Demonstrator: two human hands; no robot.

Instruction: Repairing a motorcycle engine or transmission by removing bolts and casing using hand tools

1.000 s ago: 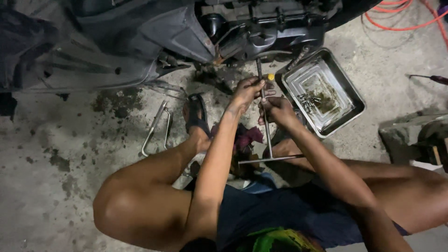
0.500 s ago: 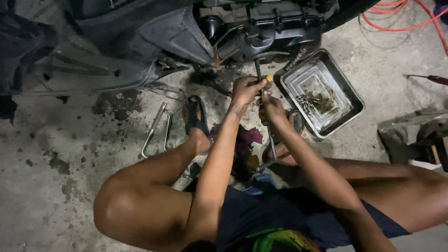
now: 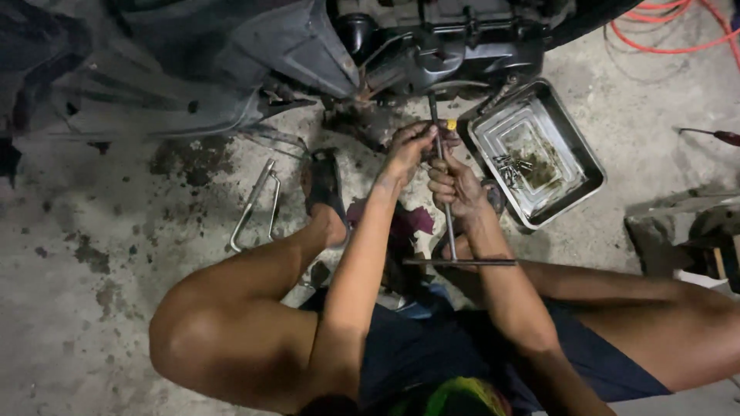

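Stained concrete floor (image 3: 116, 254), oil-dark near the engine; person seated on it, knees spread, facing the underside of a motorbike engine (image 3: 447, 46). Head view, only one. Both hands are clenched round the long shaft of a T-wrench (image 3: 449, 223): left hand (image 3: 412, 146) high on the shaft, close under the engine, with a small yellow-tipped piece (image 3: 451, 124) showing just beside its fingers; right hand (image 3: 455, 185) wrapped directly below it. Crossbar of the wrench lies level well below both grips, over the lap. Change against a second ago: the shaft then stood further from the engine, with its top end clear in the open; half a second ago it had moved up; now its upper end sits against the dark engine casing, tip hidden, so whether it is seated on a fastener cannot be told. Judgement: tool has been brought to the work point and steadied, no turn evident yet. Right of the grips, near, a steel tray (image 3: 574, 154) with bolts and oily residue. Left of the grips, a sandal (image 3: 324, 181) and a bent metal bracket (image 3: 258, 204) on the floor.
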